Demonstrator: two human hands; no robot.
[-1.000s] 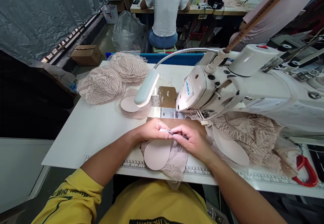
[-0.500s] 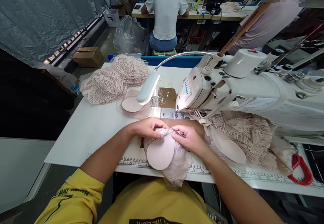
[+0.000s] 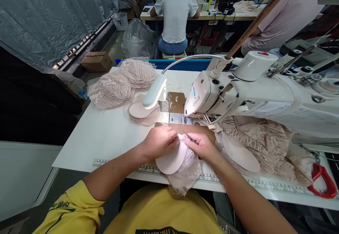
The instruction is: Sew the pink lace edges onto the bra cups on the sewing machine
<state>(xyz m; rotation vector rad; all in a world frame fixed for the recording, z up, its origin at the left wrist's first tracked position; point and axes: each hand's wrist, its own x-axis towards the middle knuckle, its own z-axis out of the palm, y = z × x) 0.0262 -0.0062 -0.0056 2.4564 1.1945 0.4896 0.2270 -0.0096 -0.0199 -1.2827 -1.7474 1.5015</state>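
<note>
My left hand [image 3: 162, 143] is closed, with thumb and fingertips pinching the top edge of a pale pink lace piece [image 3: 186, 174]. A smooth oval pad [image 3: 172, 160], like a bra cup, lies against the lace, partly hidden by that hand. My right hand [image 3: 203, 146] is closed around small pointed metal snips [image 3: 190, 137], whose tips point up and left, close to the pinched edge. Its fingers also touch the lace at the pad's upper right. Both hands are just in front of the sewing machine [image 3: 205, 93], at the table's front edge.
A lamp [image 3: 154, 92] hangs over the table [image 3: 87, 138]. Bundled lace [image 3: 112, 90] and another cup piece [image 3: 141, 110] lie left. More lace [image 3: 261, 145], a padded piece [image 3: 239, 153] and red-handled scissors [image 3: 323, 181] lie right. Two people work beyond.
My left hand has turned over, its back now facing up and covering more of the pad. The snips in my right hand now point up more clearly. The view has shifted slightly.
</note>
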